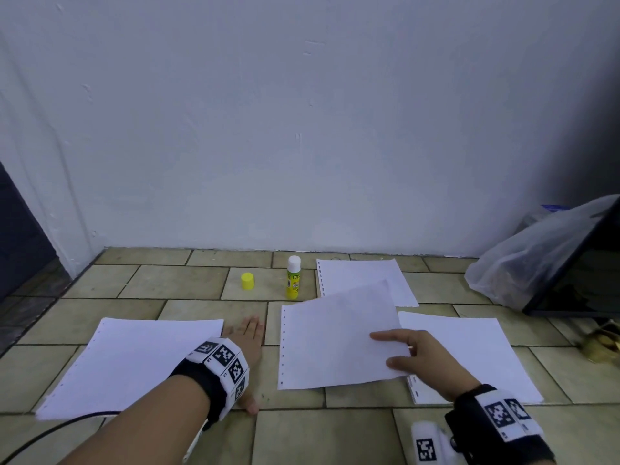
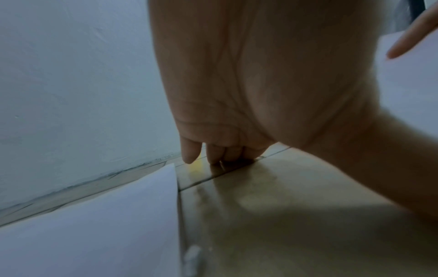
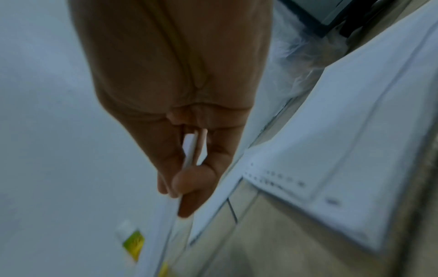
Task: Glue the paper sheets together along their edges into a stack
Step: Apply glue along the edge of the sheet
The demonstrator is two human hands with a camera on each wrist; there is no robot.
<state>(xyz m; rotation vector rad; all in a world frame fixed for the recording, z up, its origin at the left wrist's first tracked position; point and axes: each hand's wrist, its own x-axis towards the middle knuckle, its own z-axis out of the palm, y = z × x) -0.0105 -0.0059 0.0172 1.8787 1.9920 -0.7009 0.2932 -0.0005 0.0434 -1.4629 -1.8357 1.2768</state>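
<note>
My right hand (image 1: 399, 352) pinches the right edge of a white sheet (image 1: 335, 340) and holds it lifted over the tiled floor; the right wrist view shows the sheet's edge (image 3: 192, 150) between thumb and fingers. Under that hand lies a stack of paper (image 1: 469, 357), whose punched edges (image 3: 308, 168) show beside the palm. A single sheet (image 1: 134, 360) lies at the left. My left hand (image 1: 246, 333) rests flat on the floor beside it, fingers straight (image 2: 213, 155). Another sheet (image 1: 362, 280) lies at the back. A yellow glue stick (image 1: 293, 278) stands uncapped, its yellow cap (image 1: 247, 281) apart to the left.
A white wall (image 1: 302, 129) closes the back. A clear plastic bag (image 1: 523, 263) and a dark slanted panel (image 1: 577, 280) sit at the right. A black cable (image 1: 50, 431) runs under my left forearm. A dark doorway (image 1: 20, 250) is at the left.
</note>
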